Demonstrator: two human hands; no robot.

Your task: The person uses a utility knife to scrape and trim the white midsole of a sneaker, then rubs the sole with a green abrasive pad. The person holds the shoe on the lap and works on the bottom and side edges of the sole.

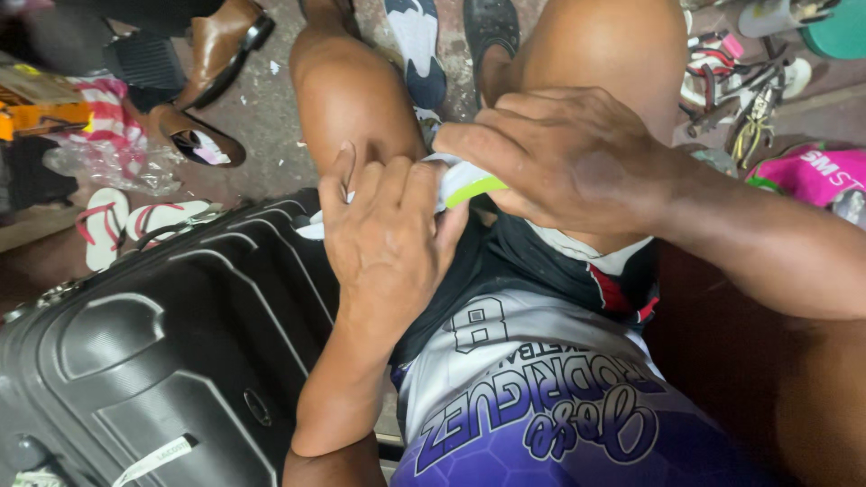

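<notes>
My left hand [386, 236] and my right hand [564, 153] meet over my lap, between my bare knees. Both close on a small white object with a bright green edge [471, 188]; most of it is hidden under the fingers, so I cannot tell what it is. The left hand's fingers curl over its left end, while the right hand pinches its right end from above. Below the hands lies my white, black and purple sports jersey [532, 397].
A dark hard-shell suitcase [162, 352] lies at my left side. Brown leather shoes [203, 81], pink-strapped flip-flops [113, 225] and a plastic bag sit on the floor beyond it. Sandals, small items and a pink bag [812, 171] lie at the right.
</notes>
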